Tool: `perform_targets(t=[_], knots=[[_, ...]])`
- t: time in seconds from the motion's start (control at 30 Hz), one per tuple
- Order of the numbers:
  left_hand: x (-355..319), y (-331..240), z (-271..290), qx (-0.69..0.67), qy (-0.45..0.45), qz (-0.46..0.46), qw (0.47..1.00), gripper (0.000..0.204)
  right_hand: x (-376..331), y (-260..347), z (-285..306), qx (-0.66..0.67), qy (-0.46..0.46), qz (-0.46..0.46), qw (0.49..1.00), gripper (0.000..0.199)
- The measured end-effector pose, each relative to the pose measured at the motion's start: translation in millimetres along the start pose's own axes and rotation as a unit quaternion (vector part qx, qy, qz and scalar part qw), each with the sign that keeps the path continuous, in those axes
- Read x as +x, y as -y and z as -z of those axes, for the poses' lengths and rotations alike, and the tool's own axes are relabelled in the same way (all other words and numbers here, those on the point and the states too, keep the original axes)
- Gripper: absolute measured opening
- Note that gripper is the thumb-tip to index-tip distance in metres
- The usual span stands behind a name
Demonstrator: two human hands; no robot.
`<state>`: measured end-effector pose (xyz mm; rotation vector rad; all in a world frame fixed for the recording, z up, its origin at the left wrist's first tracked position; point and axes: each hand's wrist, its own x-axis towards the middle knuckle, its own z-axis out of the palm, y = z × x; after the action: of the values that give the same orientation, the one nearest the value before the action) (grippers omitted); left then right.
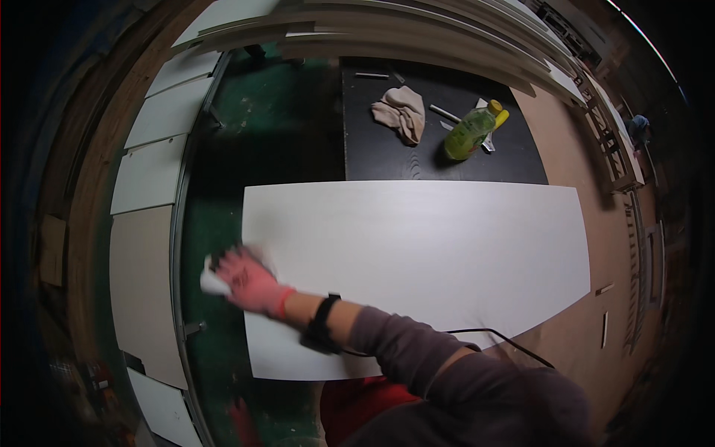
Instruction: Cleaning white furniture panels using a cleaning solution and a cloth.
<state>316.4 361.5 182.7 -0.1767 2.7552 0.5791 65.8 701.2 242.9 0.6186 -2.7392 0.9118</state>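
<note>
Right hand [253,283], in a pink glove: at the left edge of the white panel [417,253], partly open, fingers bent over a white cloth [216,280] that it has hold of. Motion blur hides the fingertips, and most of the cloth lies under the hand. Left hand [240,421]: seen only as a reddish smear near the lower edge (identification probable, not certain); how far open it is, and whether it holds anything, cannot be told.

The panel lies flat in front of the person, its lower right part covered by the right sleeve [406,343]. A black cable [514,344] passes partly out of sight behind that arm.

Container noted: one clear bottle [465,138] with a yellow cap, on the dark tabletop [372,160] beyond the panel. It holds yellow-green liquid; the level is hard to read. A yellow object [501,119] behind it is partly hidden. A crumpled beige cloth [402,112] lies left of the bottle.
</note>
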Motion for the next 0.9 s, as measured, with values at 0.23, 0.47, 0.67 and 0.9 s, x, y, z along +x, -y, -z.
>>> perform_targets(t=[0.23, 0.47, 0.67, 0.9], knots=[[14, 76, -9, -0.252, 0.038, 0.202, 0.946, 0.053, -97, 116, 16, 0.109, 0.173, 0.111, 0.972, 0.056], [73, -124, 52, -0.116, 0.059, 0.012, 0.991, 0.037, -109, -35, 141, -0.125, -0.098, -0.318, 0.935, 0.057], [72, -230, 95, -0.113, 0.062, -0.208, 0.970, 0.041, -362, -163, 269, -0.382, -0.295, -0.563, 0.671, 0.047], [76, -243, 91, -0.005, -0.008, -0.184, 0.983, 0.041, -671, -161, 280, -0.179, -0.409, -0.870, 0.209, 0.042]])
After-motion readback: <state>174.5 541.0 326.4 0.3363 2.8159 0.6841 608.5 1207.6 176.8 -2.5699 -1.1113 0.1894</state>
